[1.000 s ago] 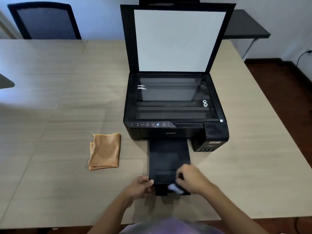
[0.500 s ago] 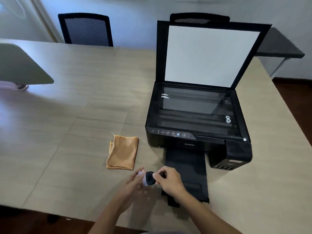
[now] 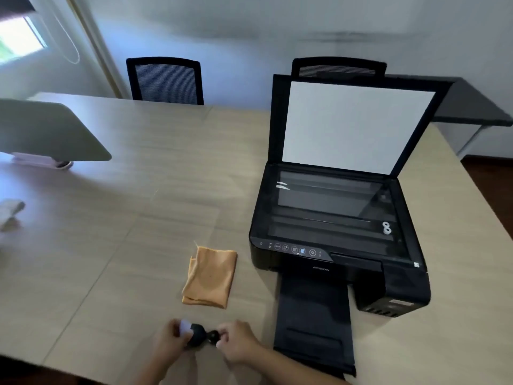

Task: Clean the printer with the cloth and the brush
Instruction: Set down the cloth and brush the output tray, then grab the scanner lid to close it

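Observation:
A black printer [image 3: 333, 262] stands on the wooden table [image 3: 138, 218] with its scanner lid raised and its black output tray [image 3: 313, 309] pulled out toward me. A folded orange cloth [image 3: 209, 276] lies left of the tray. Near the table's front edge both hands hold a small black brush [image 3: 198, 337] with a whitish end. My left hand [image 3: 169, 345] grips the whitish end and the bulb. My right hand [image 3: 238, 345] pinches the narrow black end.
Two black mesh chairs [image 3: 166, 80] stand behind the table. A grey panel [image 3: 50, 132] juts in at the left, with a pale object [image 3: 9, 211] near the left edge. A dark side desk [image 3: 472, 107] sits at the back right.
Both hands left the output tray's front edge and moved left with the brush, which they now hold between them. The camera view swung left and rose.

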`<control>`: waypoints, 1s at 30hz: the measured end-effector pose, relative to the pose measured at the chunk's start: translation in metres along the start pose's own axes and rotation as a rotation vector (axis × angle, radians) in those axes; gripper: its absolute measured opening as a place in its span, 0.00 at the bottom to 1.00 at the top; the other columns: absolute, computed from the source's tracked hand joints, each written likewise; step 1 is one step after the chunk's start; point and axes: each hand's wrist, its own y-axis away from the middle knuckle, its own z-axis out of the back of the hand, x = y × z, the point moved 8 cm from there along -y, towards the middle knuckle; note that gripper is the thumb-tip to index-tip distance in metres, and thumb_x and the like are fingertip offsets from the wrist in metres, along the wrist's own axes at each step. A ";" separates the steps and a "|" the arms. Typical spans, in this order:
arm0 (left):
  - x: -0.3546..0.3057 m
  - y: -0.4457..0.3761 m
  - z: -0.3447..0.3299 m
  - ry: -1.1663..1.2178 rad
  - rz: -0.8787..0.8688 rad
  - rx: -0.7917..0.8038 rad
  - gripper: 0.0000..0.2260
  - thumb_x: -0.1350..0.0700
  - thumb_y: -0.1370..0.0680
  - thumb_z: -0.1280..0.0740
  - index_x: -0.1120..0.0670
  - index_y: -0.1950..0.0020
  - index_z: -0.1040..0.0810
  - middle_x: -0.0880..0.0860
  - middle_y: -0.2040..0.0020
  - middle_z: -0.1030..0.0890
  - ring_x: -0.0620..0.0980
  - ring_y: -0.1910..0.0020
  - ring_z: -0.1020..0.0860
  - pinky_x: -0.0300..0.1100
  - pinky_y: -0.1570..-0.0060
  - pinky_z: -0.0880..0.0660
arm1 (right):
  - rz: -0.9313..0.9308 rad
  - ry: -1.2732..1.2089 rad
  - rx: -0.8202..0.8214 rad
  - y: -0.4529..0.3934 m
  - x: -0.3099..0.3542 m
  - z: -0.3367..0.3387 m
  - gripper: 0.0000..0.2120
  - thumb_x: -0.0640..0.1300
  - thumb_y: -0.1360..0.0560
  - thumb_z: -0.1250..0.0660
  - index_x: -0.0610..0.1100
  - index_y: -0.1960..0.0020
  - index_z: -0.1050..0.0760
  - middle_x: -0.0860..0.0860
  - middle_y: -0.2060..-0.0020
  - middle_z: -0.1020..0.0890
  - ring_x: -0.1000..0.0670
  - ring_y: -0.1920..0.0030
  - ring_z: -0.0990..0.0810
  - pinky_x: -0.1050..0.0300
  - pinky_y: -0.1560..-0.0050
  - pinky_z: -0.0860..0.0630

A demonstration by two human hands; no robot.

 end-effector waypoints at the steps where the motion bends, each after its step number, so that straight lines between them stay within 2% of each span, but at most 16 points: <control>1: -0.001 0.000 0.000 -0.033 0.018 -0.017 0.16 0.58 0.38 0.24 0.62 0.58 0.26 0.62 0.60 0.22 0.66 0.54 0.21 0.56 0.49 0.26 | 0.008 -0.029 0.002 0.003 0.000 0.007 0.12 0.39 0.28 0.41 0.41 0.51 0.20 0.41 0.52 0.18 0.42 0.45 0.20 0.61 0.52 0.28; 3: -0.004 -0.004 0.005 -0.158 0.032 -0.099 0.29 0.51 0.44 0.26 0.64 0.49 0.26 0.65 0.53 0.22 0.66 0.49 0.23 0.54 0.43 0.30 | 0.031 -0.073 -0.019 0.014 -0.001 0.027 0.12 0.40 0.27 0.38 0.43 0.49 0.18 0.45 0.54 0.15 0.47 0.49 0.17 0.62 0.49 0.24; 5: -0.030 0.001 0.020 -0.194 -0.013 -0.238 0.32 0.54 0.38 0.23 0.62 0.39 0.29 0.67 0.44 0.23 0.66 0.43 0.24 0.55 0.41 0.29 | 0.121 -0.114 -0.067 0.038 0.003 0.059 0.07 0.41 0.29 0.34 0.47 0.57 0.18 0.51 0.67 0.16 0.52 0.62 0.16 0.57 0.53 0.19; 7: -0.081 0.010 0.035 -0.118 -0.153 -0.380 0.24 0.59 0.32 0.24 0.60 0.38 0.27 0.65 0.45 0.22 0.64 0.46 0.22 0.53 0.47 0.27 | 0.228 -0.088 -0.159 0.069 0.005 0.107 0.05 0.42 0.31 0.30 0.50 0.64 0.20 0.54 0.75 0.21 0.58 0.71 0.20 0.59 0.61 0.19; 10: -0.188 0.032 0.053 0.026 -0.435 -0.539 0.07 0.59 0.26 0.28 0.60 0.51 0.19 0.62 0.56 0.16 0.61 0.56 0.18 0.48 0.54 0.27 | 0.297 -0.057 -0.420 0.119 -0.001 0.211 0.12 0.46 0.30 0.26 0.46 0.70 0.24 0.52 0.79 0.22 0.59 0.78 0.25 0.65 0.70 0.27; 11: -0.224 0.035 0.054 0.075 -0.513 -0.550 0.06 0.57 0.25 0.30 0.60 0.54 0.18 0.61 0.59 0.16 0.60 0.57 0.18 0.49 0.54 0.26 | 0.319 -0.059 -0.552 0.136 -0.003 0.252 0.15 0.48 0.30 0.26 0.44 0.72 0.25 0.50 0.80 0.22 0.59 0.78 0.26 0.64 0.69 0.27; 14: -0.325 0.030 0.051 0.262 -0.672 -0.483 0.15 0.49 0.21 0.37 0.57 0.56 0.17 0.59 0.59 0.16 0.59 0.56 0.18 0.52 0.50 0.24 | 0.344 -0.115 -0.979 0.185 -0.012 0.377 0.22 0.53 0.25 0.33 0.43 0.74 0.24 0.48 0.79 0.21 0.56 0.77 0.24 0.57 0.65 0.26; 16: -0.392 0.030 0.040 0.315 -0.696 -0.398 0.19 0.46 0.19 0.44 0.55 0.52 0.18 0.57 0.53 0.16 0.57 0.49 0.19 0.53 0.43 0.25 | 0.349 -0.205 -1.222 0.210 -0.020 0.454 0.22 0.54 0.22 0.39 0.42 0.68 0.20 0.47 0.74 0.18 0.52 0.71 0.19 0.53 0.59 0.22; 18: -0.455 0.035 0.018 0.347 -0.696 -0.249 0.19 0.44 0.18 0.49 0.52 0.47 0.21 0.52 0.47 0.20 0.54 0.43 0.24 0.51 0.38 0.29 | 0.361 -0.263 -1.360 0.227 -0.024 0.516 0.20 0.56 0.21 0.44 0.43 0.58 0.20 0.48 0.65 0.16 0.48 0.60 0.17 0.45 0.48 0.21; 20: -0.508 0.040 -0.008 0.348 -0.678 -0.062 0.21 0.43 0.18 0.52 0.52 0.33 0.29 0.50 0.37 0.27 0.52 0.36 0.31 0.50 0.32 0.35 | 0.312 -0.215 -1.405 0.229 -0.021 0.561 0.18 0.56 0.21 0.46 0.47 0.46 0.23 0.49 0.51 0.17 0.47 0.47 0.20 0.43 0.41 0.25; 21: -0.528 0.042 -0.019 0.344 -0.668 -0.001 0.24 0.42 0.18 0.52 0.53 0.26 0.38 0.51 0.28 0.33 0.52 0.29 0.35 0.52 0.28 0.40 | 0.277 -0.179 -1.392 0.226 -0.018 0.578 0.18 0.54 0.21 0.47 0.47 0.39 0.26 0.47 0.43 0.20 0.45 0.41 0.23 0.45 0.37 0.27; 22: -0.545 0.041 -0.028 0.343 -0.658 0.040 0.27 0.41 0.18 0.52 0.52 0.22 0.46 0.50 0.22 0.42 0.52 0.25 0.41 0.54 0.26 0.44 | 0.250 -0.144 -1.354 0.220 -0.015 0.592 0.19 0.53 0.20 0.47 0.47 0.32 0.31 0.47 0.36 0.24 0.45 0.35 0.27 0.47 0.34 0.31; 24: -0.568 0.035 -0.040 0.343 -0.653 0.089 0.30 0.38 0.19 0.51 0.49 0.21 0.55 0.48 0.20 0.51 0.52 0.22 0.47 0.56 0.24 0.49 | 0.240 -0.096 -1.225 0.204 -0.008 0.608 0.23 0.53 0.19 0.50 0.50 0.25 0.42 0.48 0.26 0.35 0.46 0.27 0.37 0.48 0.29 0.39; 27: -0.587 0.028 -0.053 0.324 -0.649 0.174 0.32 0.36 0.21 0.51 0.46 0.21 0.56 0.47 0.20 0.51 0.51 0.21 0.48 0.59 0.25 0.52 | 0.244 -0.053 -1.067 0.181 -0.005 0.613 0.24 0.53 0.18 0.52 0.51 0.23 0.48 0.51 0.23 0.43 0.48 0.23 0.45 0.51 0.26 0.47; 29: -0.591 0.023 -0.057 0.310 -0.638 0.208 0.32 0.33 0.22 0.51 0.45 0.22 0.51 0.46 0.20 0.47 0.52 0.23 0.43 0.62 0.26 0.50 | 0.250 -0.017 -1.089 0.177 -0.003 0.611 0.23 0.52 0.18 0.51 0.50 0.24 0.42 0.50 0.26 0.35 0.46 0.26 0.39 0.50 0.27 0.43; 30: -0.590 0.020 -0.057 0.301 -0.630 0.198 0.32 0.32 0.23 0.51 0.45 0.22 0.47 0.46 0.21 0.43 0.53 0.24 0.40 0.61 0.28 0.46 | 0.261 -0.013 -1.136 0.180 -0.002 0.610 0.21 0.51 0.18 0.50 0.50 0.26 0.38 0.49 0.32 0.28 0.45 0.30 0.32 0.48 0.29 0.38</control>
